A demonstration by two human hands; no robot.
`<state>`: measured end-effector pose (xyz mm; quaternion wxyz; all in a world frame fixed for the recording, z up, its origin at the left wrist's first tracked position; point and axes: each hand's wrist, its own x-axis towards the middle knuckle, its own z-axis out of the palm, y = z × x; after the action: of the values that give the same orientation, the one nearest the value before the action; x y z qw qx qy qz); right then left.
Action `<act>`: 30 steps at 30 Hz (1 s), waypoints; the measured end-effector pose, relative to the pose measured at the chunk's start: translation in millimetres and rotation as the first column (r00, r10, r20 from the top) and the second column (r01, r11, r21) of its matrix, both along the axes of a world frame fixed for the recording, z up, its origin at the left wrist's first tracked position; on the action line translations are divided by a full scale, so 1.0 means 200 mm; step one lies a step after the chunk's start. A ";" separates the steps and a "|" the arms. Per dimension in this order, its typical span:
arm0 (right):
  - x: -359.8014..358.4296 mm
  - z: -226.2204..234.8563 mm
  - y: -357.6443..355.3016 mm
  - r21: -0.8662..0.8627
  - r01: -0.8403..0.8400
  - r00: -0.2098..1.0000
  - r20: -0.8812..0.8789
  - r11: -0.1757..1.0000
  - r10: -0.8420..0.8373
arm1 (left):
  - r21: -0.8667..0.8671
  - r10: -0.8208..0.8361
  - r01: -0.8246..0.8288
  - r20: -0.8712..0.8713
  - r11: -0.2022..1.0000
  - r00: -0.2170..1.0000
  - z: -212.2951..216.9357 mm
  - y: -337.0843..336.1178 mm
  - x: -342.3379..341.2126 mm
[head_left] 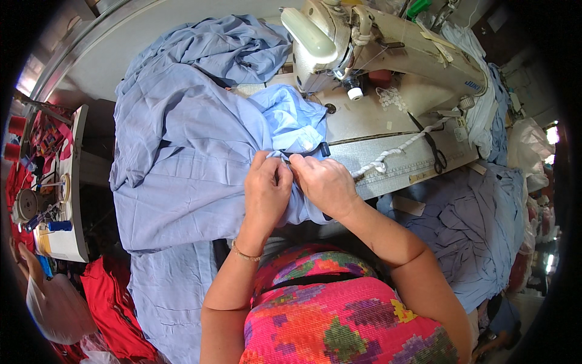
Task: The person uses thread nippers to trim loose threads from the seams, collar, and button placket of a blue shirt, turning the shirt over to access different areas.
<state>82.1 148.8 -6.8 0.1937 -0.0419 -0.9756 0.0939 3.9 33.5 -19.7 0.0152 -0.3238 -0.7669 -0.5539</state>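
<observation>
Pale blue fabric spreads over the table's left half and hangs down toward my lap. My left hand pinches a fold of it near the middle of the view. Close beside it, my right hand grips the same fold, its fingertips almost touching the left ones. What lies exactly between the fingertips is too small to make out. Just beyond my hands is a brighter blue bunched piece of cloth. Behind it stands a cream sewing machine, its head to the right of the fabric.
Black scissors and a twisted white cord lie on the table's right side. Small white buttons sit under the machine arm. Blue garments are heaped at right. A side table with thread spools and another person's hand are at left.
</observation>
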 end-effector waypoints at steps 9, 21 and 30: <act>-0.05 0.05 0.03 -0.635 -0.071 0.993 -0.118 0.770 -0.006 | 0.066 -0.059 0.049 0.154 0.997 0.986 0.02 -0.01 0.00; -0.07 0.03 0.05 -0.828 -0.123 0.992 -0.105 0.547 0.063 | 0.114 -0.144 0.116 0.285 0.987 0.948 0.02 -0.04 -0.02; 0.04 0.07 0.00 -0.151 0.000 1.000 -0.027 0.989 -0.004 | 0.078 -0.068 0.058 0.133 0.995 0.989 0.01 -0.01 0.00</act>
<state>90.8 149.7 8.1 0.2032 -0.0561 -0.9630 0.1677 4.1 30.6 -17.6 -0.0424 -0.3086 -0.7344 -0.6030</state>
